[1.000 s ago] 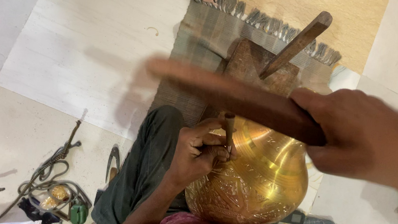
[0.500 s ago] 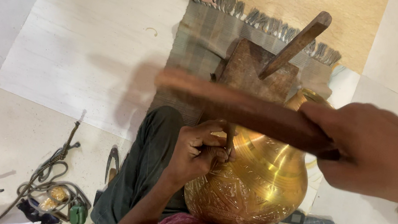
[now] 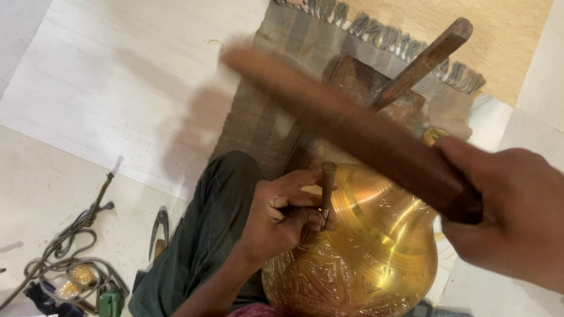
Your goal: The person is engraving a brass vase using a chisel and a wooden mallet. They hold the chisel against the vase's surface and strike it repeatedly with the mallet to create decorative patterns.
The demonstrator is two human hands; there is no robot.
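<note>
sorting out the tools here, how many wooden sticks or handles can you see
2. One is the wooden mallet gripped in the right hand, raised over the brass pot. The other is a wooden handle leaning up from the block behind it. Others may be hidden.

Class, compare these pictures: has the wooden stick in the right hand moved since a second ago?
Yes. The wooden stick has swung upward, away from the brass pot; its blurred tip now lies over the fringed mat.

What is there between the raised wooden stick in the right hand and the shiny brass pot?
In the head view, a thin metal punch stands between the long dark wooden stick and the engraved round brass pot; the left hand pinches it upright against the pot.
</note>
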